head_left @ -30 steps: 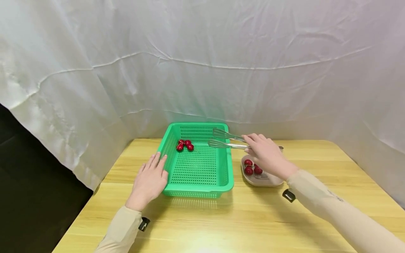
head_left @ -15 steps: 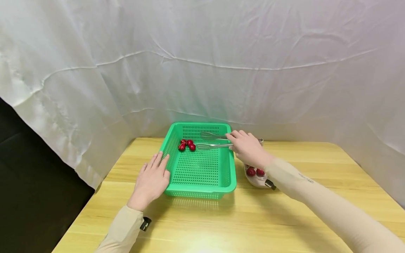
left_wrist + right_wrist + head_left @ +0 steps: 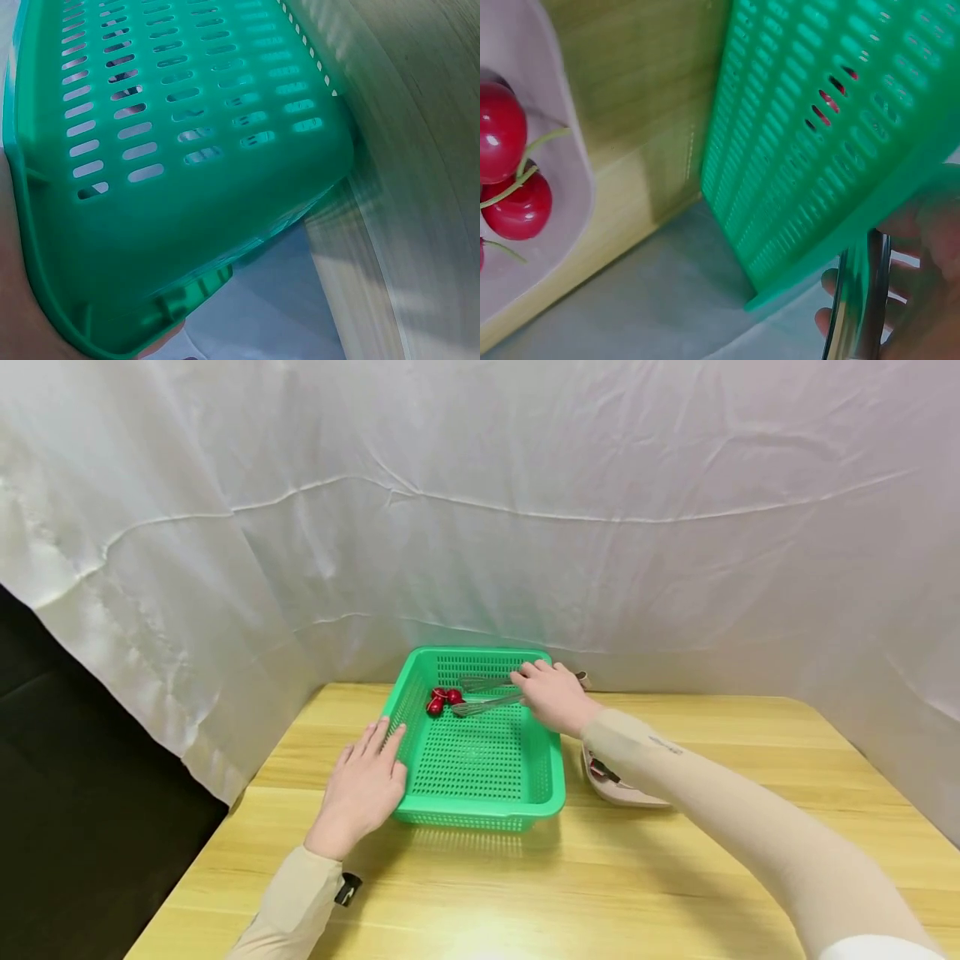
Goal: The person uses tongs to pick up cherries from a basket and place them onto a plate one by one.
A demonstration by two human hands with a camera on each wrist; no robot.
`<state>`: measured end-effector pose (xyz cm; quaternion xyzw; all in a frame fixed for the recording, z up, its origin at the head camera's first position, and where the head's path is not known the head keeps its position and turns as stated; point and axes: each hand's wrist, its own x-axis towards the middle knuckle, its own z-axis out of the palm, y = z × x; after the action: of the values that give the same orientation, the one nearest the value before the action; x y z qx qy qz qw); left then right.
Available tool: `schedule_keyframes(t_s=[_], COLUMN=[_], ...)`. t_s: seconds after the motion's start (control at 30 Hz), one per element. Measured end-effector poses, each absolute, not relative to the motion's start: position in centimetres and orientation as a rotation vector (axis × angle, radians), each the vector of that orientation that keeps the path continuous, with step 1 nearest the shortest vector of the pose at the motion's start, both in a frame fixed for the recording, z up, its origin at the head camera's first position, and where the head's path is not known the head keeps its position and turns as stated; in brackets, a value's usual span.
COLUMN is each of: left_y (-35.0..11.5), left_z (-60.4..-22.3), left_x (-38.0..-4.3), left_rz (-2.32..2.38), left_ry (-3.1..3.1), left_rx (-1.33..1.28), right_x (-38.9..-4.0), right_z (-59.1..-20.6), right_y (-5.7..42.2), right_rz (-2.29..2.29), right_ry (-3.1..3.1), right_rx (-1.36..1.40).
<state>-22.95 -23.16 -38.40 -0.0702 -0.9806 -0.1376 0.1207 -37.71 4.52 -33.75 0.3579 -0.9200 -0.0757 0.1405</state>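
My left hand (image 3: 362,789) lies with its fingers over the left rim of a green perforated basket (image 3: 546,810). In my right hand (image 3: 553,695), above the basket's right rim, I grip metal tongs (image 3: 486,704). Their two slotted ends are spread apart inside the basket, the nearer one beside several red cherries (image 3: 435,707) at the back left. Right of the basket sits a pale dish (image 3: 622,795), partly covered by my right forearm. The right wrist view shows more red cherries (image 3: 526,206) with green stems in that dish.
The basket and dish stand on a light wooden table (image 3: 480,893). A pale cloth (image 3: 480,568) hangs behind and along both sides. Something black (image 3: 90,793) fills the lower left, beyond the table's edge.
My right hand has moved left with the tongs, from above the dish to above the basket, and the tong ends have reached the cherries. My left hand has kept its place on the rim.
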Motion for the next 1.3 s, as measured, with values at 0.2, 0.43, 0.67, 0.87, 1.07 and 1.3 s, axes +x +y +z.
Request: schedule_keyframes(t_s=[0.2, 0.43, 0.67, 0.87, 1.07, 1.3], left_y=[-23.1, -22.8, -22.6, -22.4, -22.4, -22.6], left_z=[-38.4, -38.3, -38.4, -38.5, -38.5, -38.4], left_x=[-22.8, -22.7, -22.8, -22.7, -22.8, -22.9], left_rz=[-0.406, -0.414, -0.413, -0.414, -0.406, -0.415], left_ry=[-2.872, -2.872, -2.863, -2.854, -2.85, -2.85], left_rx=[-0.196, -0.198, -0.196, -0.196, -0.201, -0.205], right_x=[-38.4, -38.6, -39.1, -39.2, -38.2, -37.3], right_z=[-34.3, -35.0, -35.9, -36.1, -35.8, -35.7], right_y=[3.4, 2.4, 2.0, 2.2, 2.8, 3.8], right_rz=[-0.282, -0.314, -0.27, -0.259, -0.22, -0.145], right_ry=[-2.681, -2.704, -2.726, -2.733, -2.662, -2.64], right_rx=[1.032, 1.044, 1.039, 1.033, 1.082, 1.072])
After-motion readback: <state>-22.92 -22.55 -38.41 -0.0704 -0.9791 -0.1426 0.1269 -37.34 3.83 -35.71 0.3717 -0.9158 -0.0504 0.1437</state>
